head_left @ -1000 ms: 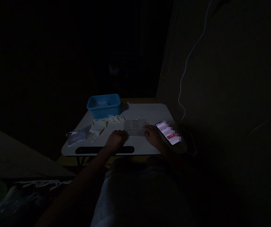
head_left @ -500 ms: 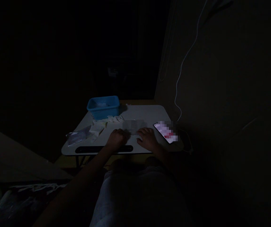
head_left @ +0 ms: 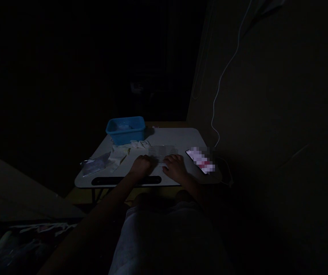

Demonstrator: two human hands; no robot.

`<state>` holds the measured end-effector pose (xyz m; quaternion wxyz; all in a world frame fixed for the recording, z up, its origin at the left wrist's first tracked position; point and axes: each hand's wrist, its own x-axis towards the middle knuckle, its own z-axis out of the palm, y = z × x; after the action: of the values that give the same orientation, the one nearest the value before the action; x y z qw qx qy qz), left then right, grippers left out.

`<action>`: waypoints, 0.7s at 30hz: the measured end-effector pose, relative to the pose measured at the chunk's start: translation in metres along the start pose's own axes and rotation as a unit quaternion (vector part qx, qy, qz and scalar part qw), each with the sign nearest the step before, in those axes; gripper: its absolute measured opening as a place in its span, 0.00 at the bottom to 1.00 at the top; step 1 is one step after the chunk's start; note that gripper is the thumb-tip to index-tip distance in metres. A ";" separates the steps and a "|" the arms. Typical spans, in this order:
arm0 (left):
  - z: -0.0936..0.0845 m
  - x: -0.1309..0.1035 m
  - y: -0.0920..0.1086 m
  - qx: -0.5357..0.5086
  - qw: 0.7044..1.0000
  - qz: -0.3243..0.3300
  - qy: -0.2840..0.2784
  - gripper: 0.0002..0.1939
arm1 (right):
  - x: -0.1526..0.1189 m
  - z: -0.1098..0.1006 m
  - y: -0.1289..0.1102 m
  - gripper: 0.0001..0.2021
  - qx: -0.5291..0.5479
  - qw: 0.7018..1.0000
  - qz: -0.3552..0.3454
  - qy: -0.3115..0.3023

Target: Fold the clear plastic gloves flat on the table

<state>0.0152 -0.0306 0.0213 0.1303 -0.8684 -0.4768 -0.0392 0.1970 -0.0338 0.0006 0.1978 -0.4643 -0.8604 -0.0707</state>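
A clear plastic bag (head_left: 161,151) lies flat on the white table, its near edge running between my two hands. At its lower left corner my left hand (head_left: 142,166) is closed, the fingers curled down on the bag's edge; the fingertips are hidden in shadow. My right hand (head_left: 176,168) rests at the bag's lower right part, fingers laid over the film and the thumb apart from them near the edge. Dim light leaves the bag's contents, if any, unclear.
A blue plastic basket (head_left: 126,134) stands at the table's back left, with clear film inside. Crumpled white wrapping (head_left: 118,154) and another plastic bag (head_left: 95,165) lie at left. A lit phone (head_left: 195,157) lies at right; a white cable (head_left: 219,84) hangs beyond it.
My right hand has shifted slightly left along the bag's near edge, towards my left hand. My left hand and the bag stay nearly where they were.
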 end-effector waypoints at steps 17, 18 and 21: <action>-0.009 0.003 0.004 -0.034 0.999 -0.004 -0.007 0.10 | 0.006 -0.009 -0.005 0.12 -0.036 0.999 -0.003 -0.022; -0.011 0.003 0.006 -0.040 0.999 -0.004 0.000 0.11 | 0.007 -0.010 -0.005 0.12 -0.038 0.999 0.002 -0.024; -0.016 0.002 0.008 -0.097 0.995 -0.024 0.021 0.14 | 0.013 -0.015 -0.003 0.10 -0.044 0.998 0.008 -0.042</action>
<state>0.0237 -0.0375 0.0353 0.0541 -0.8644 -0.4884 -0.1064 0.1926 -0.0301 0.0194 0.1409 -0.4819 -0.8603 -0.0877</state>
